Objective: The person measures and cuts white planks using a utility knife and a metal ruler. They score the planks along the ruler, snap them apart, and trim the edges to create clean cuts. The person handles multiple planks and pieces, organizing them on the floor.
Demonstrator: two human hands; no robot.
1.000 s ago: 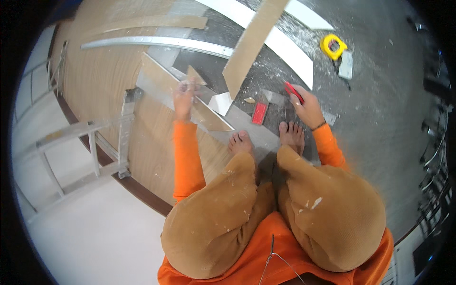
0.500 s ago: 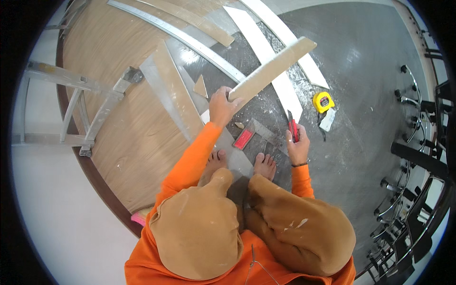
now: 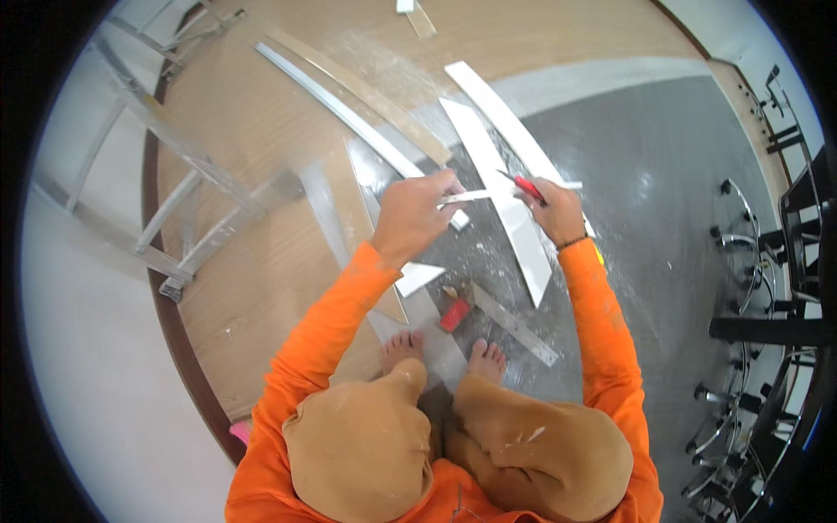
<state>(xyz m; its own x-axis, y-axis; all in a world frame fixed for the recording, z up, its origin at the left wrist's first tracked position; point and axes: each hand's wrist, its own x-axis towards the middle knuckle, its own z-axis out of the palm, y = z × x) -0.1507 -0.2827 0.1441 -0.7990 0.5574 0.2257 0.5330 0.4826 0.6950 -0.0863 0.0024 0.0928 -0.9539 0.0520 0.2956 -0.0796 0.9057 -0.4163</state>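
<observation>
I crouch barefoot on the floor in orange sleeves and tan trousers. My left hand (image 3: 411, 218) grips one end of a thin pale strip (image 3: 475, 195) held level in front of me. My right hand (image 3: 555, 209) holds a red-handled cutter (image 3: 528, 188) against that strip near its other end. Below the strip, on the grey floor, lie white board offcuts (image 3: 510, 231).
A metal ruler (image 3: 514, 324) and a small red tool (image 3: 452, 315) lie by my feet. Long metal and wooden strips (image 3: 349, 118) rest on the wood flooring. An aluminium ladder (image 3: 187, 200) stands at left. Chair bases (image 3: 758, 261) crowd the right edge.
The long board my left hand held is gone; both hands have come up together onto a thin strip, the right one bringing the red cutter to it. My view has swung right.
</observation>
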